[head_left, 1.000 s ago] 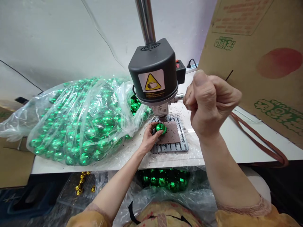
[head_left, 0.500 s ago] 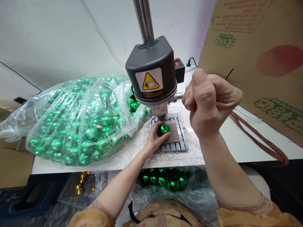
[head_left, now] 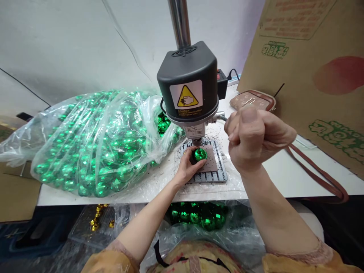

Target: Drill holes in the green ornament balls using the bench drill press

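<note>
My left hand [head_left: 189, 167] pinches a shiny green faceted ball [head_left: 201, 154] between thumb and fingers. It holds the ball on a pinkish pad [head_left: 209, 165] over the slotted metal base [head_left: 222, 175]. The chuck of a small black drill press [head_left: 187, 83] is right above the ball; I cannot tell how far the bit is in. My right hand [head_left: 256, 140] is closed in a fist around the press's feed lever [head_left: 222, 117], most of which the fingers hide.
A clear plastic bag [head_left: 99, 148] full of green balls lies left of the press. More green balls [head_left: 199, 216] sit below the table edge, with gold balls [head_left: 98, 218] to their left. A strapped purse [head_left: 253, 99] and a cardboard box [head_left: 313, 76] stand on the right. Dark shavings dot the base.
My right hand has come down with the lever, uncovering the purse behind it. My left hand still holds the ball under the chuck. The view has shifted slightly.
</note>
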Motion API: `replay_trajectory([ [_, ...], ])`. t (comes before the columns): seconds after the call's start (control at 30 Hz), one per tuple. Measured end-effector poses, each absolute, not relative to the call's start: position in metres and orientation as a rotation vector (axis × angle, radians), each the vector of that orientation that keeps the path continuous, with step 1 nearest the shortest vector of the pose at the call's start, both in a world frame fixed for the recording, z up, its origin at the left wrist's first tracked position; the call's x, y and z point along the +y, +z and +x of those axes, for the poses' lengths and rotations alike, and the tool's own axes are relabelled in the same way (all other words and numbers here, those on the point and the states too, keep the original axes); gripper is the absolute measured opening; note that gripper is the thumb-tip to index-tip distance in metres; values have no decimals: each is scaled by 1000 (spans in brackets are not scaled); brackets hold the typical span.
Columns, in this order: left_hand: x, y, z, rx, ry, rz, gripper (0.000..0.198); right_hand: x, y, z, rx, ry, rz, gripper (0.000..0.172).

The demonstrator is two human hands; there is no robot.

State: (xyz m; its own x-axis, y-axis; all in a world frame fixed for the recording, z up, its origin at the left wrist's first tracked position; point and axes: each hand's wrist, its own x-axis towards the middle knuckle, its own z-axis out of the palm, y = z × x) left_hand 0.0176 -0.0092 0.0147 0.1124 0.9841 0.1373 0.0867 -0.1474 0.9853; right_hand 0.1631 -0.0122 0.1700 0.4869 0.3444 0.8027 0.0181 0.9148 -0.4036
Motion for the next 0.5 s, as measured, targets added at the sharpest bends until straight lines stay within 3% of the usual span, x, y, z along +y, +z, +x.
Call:
replay_trajectory([
  [0.5,-7,6,15,1100,1181,1444,50,-10,145,164,-1005,65,-431,55],
])
